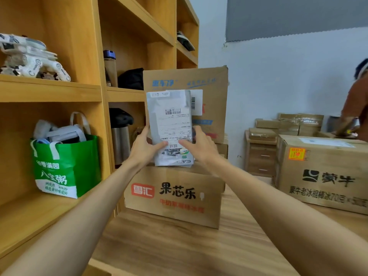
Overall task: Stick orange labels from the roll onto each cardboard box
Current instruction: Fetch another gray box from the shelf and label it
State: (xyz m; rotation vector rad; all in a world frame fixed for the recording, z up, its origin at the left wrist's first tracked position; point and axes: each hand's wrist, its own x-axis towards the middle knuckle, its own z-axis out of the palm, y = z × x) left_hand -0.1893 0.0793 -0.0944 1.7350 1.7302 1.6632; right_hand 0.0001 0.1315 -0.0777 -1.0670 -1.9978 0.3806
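Observation:
Both my hands hold a grey parcel [171,124] with a white shipping label upright above a cardboard box [173,198] printed with black and red characters. My left hand [144,148] grips the parcel's lower left edge, thumb on its front. My right hand [199,145] grips the lower right edge, thumb across the front. Behind the parcel stands a taller cardboard box [211,84] with blue print. A large cardboard box [322,172] at the right bears an orange label [296,153] on its front. No label roll is in view.
A wooden shelf unit [83,92] fills the left, holding a green bag [65,166], a flask [119,136] and a toy figure [29,56]. The boxes rest on a wooden table [169,246]. Stacked small boxes [288,126] and another person [356,108] are at the far right.

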